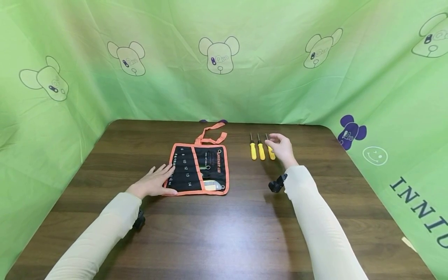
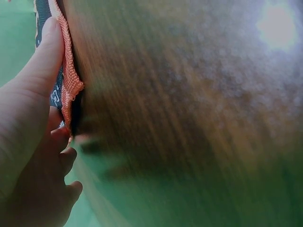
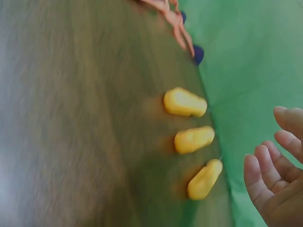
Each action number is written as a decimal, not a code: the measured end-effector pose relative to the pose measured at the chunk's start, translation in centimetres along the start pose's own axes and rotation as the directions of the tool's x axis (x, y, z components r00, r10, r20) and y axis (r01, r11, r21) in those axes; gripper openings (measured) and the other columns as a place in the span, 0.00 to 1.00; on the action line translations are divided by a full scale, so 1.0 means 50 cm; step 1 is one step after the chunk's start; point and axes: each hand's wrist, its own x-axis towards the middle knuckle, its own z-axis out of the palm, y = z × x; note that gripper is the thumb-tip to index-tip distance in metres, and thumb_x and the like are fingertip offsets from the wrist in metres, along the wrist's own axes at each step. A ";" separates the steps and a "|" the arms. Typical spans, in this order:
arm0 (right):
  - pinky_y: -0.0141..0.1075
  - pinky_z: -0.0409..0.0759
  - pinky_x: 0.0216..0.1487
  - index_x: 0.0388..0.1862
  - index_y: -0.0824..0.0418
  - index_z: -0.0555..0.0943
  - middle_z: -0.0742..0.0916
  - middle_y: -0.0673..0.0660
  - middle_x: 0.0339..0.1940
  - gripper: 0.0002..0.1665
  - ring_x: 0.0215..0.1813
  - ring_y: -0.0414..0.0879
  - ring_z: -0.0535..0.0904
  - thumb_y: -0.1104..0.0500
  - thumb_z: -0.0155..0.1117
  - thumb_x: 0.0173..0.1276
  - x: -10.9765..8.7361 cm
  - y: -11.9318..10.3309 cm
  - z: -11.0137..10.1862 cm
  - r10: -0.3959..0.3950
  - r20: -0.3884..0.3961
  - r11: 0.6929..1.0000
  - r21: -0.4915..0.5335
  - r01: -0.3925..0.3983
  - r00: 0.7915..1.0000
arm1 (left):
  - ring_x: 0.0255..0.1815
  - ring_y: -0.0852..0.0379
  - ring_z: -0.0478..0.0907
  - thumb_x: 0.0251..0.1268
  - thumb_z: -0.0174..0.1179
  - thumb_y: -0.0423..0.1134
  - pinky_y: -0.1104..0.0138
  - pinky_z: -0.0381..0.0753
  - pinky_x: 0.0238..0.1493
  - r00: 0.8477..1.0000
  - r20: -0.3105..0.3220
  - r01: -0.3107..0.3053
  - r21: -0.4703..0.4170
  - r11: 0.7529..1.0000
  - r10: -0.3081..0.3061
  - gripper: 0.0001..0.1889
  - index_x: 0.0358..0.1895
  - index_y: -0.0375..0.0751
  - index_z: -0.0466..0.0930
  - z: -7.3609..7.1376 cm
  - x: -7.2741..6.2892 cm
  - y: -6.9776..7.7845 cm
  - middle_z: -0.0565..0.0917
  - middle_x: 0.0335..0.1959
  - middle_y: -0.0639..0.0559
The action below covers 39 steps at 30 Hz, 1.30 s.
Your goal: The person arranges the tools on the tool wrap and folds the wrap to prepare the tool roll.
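Observation:
A black tool pouch with orange trim (image 1: pixel 215 159) lies unfolded on the table. My left hand (image 1: pixel 154 182) rests on its left edge, fingers spread; the left wrist view shows the thumb along the orange trim (image 2: pixel 71 78). A pale, grey-ended tool (image 1: pixel 212 185) sits in a lower right pocket. To the right of the pouch, three yellow-handled screwdrivers (image 1: pixel 261 151) lie side by side, shafts pointing away from me. My right hand (image 1: pixel 281 147) is over the rightmost screwdriver (image 1: pixel 271 154), partly covering its upper part. In the right wrist view, the loosely bent fingers (image 3: pixel 270 170) hold nothing.
Orange tie straps (image 1: pixel 211 134) stretch from the pouch toward the table's far edge. The brown wooden table (image 1: pixel 224 241) meets a green printed curtain (image 1: pixel 175 85) at the back and sides. A black wrist camera (image 1: pixel 277 183) hangs below the right sleeve.

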 end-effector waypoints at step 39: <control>0.27 0.77 0.24 0.50 0.76 0.75 0.82 0.71 0.41 0.21 0.21 0.37 0.76 0.64 0.63 0.61 -0.013 0.090 0.001 0.139 -0.011 0.976 -0.165 -0.139 0.990 | 0.70 0.38 0.42 0.54 0.57 0.64 0.43 0.38 0.64 1.000 0.008 -0.003 0.005 1.000 0.003 0.51 0.71 0.32 0.48 -0.005 -0.002 0.004 0.49 0.71 0.35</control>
